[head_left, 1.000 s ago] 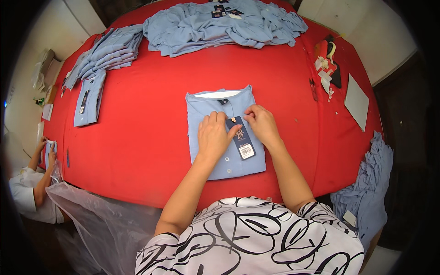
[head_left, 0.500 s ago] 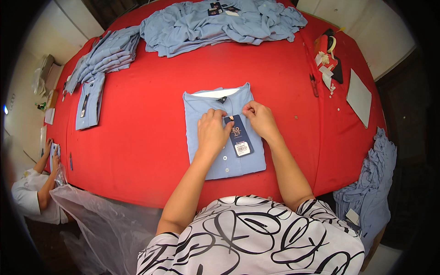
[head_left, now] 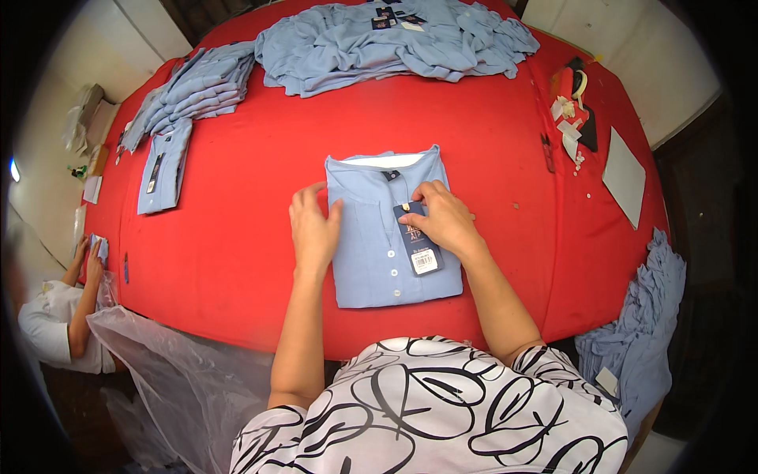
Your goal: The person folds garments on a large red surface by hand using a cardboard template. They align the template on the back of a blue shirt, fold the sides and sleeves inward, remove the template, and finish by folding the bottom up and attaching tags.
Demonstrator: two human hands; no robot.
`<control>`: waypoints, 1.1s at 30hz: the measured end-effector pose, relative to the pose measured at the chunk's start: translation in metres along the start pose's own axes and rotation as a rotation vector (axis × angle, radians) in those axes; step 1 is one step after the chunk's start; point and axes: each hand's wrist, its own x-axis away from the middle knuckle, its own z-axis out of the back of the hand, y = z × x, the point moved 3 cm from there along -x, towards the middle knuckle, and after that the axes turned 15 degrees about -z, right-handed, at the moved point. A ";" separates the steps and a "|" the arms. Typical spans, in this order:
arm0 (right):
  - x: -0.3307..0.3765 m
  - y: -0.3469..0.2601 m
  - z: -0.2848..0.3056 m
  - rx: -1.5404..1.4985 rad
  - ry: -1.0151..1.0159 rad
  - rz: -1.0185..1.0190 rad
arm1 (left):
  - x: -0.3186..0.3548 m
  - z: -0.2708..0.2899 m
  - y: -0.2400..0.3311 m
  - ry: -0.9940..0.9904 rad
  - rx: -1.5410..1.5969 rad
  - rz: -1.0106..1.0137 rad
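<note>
A light-blue shirt (head_left: 367, 268), folded into a neat rectangle, lies in front of me with its collar pointing away and white buttons down the middle. My left hand (head_left: 313, 231) is open at the shirt's left edge, its thumb apart from the fingers and close to the fabric. With my right hand (head_left: 444, 219) I hold the upper end of a dark-blue hang tag (head_left: 418, 243), thumb across its face. The tag, which has a white label near its bottom, rests on the right half of the shirt front. The fingertips behind the tag's top are partly hidden.
A large heap of blue shirts (head_left: 379, 47) covers the far edge of the red-covered table (head_left: 237, 261). Folded shirts (head_left: 197, 91) are stacked far left. Scissors (head_left: 547, 152), paper scraps and a white board (head_left: 624, 178) lie right. Another person (head_left: 63, 324) works at left beside plastic sheeting (head_left: 189, 379).
My left hand has moved off the tag to the shirt's left edge and opened. My right hand has come inward from the shirt's right side onto the tag's top.
</note>
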 end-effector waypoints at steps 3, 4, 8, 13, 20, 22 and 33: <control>-0.008 0.005 0.004 -0.177 -0.061 -0.082 | 0.000 0.010 -0.012 -0.250 0.320 0.378; -0.013 0.008 0.002 -0.313 -0.113 -0.112 | 0.003 0.009 -0.016 -0.292 0.364 0.407; -0.017 0.000 -0.004 -0.596 -0.287 -0.172 | 0.002 0.005 -0.018 -0.362 0.541 0.439; -0.005 -0.015 -0.010 -0.255 -0.065 0.003 | -0.009 -0.007 -0.028 -0.299 1.039 0.455; -0.054 0.053 0.012 -0.393 0.070 -0.161 | -0.027 -0.020 -0.044 -0.377 1.459 0.408; -0.057 0.048 0.008 -0.374 0.008 -0.101 | -0.036 -0.026 -0.050 -0.344 1.523 0.433; -0.066 0.041 -0.001 -0.827 -0.392 -0.181 | -0.061 -0.022 -0.068 -0.459 0.952 0.187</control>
